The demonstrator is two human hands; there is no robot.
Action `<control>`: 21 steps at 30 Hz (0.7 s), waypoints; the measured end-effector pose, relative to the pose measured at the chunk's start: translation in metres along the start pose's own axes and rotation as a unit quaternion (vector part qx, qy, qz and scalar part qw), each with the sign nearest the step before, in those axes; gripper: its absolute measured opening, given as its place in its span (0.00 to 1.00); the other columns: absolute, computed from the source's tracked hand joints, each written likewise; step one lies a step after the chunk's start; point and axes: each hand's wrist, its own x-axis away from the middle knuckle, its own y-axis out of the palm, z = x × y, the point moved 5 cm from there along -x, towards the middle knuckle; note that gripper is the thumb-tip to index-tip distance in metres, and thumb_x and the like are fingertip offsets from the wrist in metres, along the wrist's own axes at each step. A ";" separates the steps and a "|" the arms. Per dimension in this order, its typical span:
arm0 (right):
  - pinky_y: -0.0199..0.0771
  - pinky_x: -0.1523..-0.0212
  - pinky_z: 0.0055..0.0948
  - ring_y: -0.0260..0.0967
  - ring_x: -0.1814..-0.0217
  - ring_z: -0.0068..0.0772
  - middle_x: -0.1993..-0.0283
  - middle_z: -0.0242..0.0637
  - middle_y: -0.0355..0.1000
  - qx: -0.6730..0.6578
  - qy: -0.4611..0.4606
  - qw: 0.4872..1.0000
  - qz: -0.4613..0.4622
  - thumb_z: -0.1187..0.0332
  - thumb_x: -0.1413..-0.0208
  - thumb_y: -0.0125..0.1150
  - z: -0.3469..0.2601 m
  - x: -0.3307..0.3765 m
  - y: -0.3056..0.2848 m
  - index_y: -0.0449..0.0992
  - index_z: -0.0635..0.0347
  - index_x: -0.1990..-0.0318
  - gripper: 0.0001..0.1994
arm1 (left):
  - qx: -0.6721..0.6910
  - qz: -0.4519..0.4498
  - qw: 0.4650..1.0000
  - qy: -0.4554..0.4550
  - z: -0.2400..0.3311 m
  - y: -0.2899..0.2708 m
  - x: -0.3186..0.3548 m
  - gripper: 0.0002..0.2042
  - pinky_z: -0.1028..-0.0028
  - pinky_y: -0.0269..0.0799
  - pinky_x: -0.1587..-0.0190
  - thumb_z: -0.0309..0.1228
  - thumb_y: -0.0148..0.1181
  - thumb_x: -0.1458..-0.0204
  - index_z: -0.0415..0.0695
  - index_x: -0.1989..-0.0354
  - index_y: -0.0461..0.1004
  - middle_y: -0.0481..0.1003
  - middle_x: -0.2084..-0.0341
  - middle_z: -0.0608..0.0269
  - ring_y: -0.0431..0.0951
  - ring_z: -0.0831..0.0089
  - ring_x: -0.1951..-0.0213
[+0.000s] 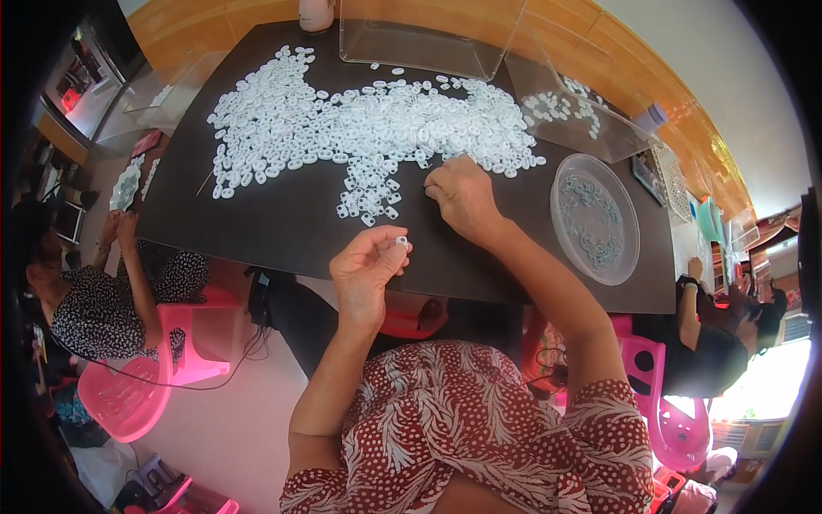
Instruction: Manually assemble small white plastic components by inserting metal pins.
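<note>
The left hand (360, 272) pinches a white piece (402, 241) between its fingertips; the right hand (464, 195) curls beside the white pile (385, 120), its grip impossible to tell.

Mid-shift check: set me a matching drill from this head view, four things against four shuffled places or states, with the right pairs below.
1. Left hand
2. Right hand
3. Round clear dish
4. Pale bottle

A. At the near edge of the white heap
B. At the table's far edge
C. Pinching a small white piece
D. Holding grey-green pieces

Pairs: 1-C, 2-A, 3-D, 4-B
</note>
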 end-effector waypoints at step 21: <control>0.64 0.74 0.25 0.63 0.76 0.24 0.76 0.32 0.66 -0.273 0.195 0.937 -0.095 0.77 0.55 0.60 -0.022 0.025 -0.027 0.71 0.63 0.70 0.05 | -0.008 0.030 1.000 0.000 0.002 0.008 0.001 0.07 0.83 0.66 0.73 0.22 0.59 0.49 0.34 0.62 0.75 0.75 0.73 0.61 0.70 0.80 0.75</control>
